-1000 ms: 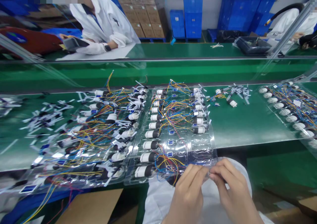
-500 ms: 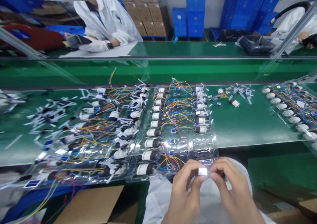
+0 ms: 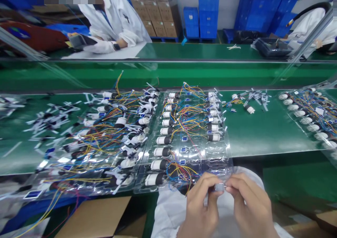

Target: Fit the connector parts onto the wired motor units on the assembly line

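Note:
My left hand (image 3: 201,206) is closed in a pinch on a small grey rectangular module (image 3: 219,187) in front of my lap. At the module's right edge, my right hand (image 3: 250,206) has its thumb and forefinger pressed together; whether they grip the module or a thin part of it is too small to tell. Just beyond my hands lies a clear plastic tray (image 3: 214,150). White-and-black cylindrical parts (image 3: 155,179) sit along both its sides, with coloured wires (image 3: 181,169) and small blue-faced modules (image 3: 183,150) between them.
Left of this tray, another tray holds wired cylinders (image 3: 121,123) and white strips. Loose strips (image 3: 52,122) lie farther left, more strips (image 3: 256,97) at back right. A third tray (image 3: 306,120) stands far right. Across the green bench (image 3: 258,132), a co-worker's white sleeve (image 3: 126,24) shows.
Both hands have shifted slightly right and down with the module. Its visible face has turned from bright white to grey. The trays have not moved.

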Motion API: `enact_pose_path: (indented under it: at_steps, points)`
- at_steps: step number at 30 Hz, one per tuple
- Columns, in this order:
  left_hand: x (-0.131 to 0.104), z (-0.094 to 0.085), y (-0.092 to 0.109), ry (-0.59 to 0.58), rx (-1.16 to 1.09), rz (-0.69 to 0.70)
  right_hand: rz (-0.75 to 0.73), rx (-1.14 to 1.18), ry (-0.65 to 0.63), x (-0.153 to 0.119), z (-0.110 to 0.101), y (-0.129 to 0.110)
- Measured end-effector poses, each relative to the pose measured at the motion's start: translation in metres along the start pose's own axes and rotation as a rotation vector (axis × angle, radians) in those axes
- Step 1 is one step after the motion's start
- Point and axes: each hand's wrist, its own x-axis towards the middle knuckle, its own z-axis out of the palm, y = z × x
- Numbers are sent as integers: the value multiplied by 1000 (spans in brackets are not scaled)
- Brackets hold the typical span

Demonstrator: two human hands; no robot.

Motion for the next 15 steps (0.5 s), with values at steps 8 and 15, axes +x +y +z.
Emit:
enact_pose_path:
  at_steps: [8, 15]
  points:
    - [4, -10, 1, -59, 82, 165, 96, 120, -206, 1, -7, 5]
    - [-5, -12, -3, -135, 76, 205, 564, 374, -664, 19, -25, 11]
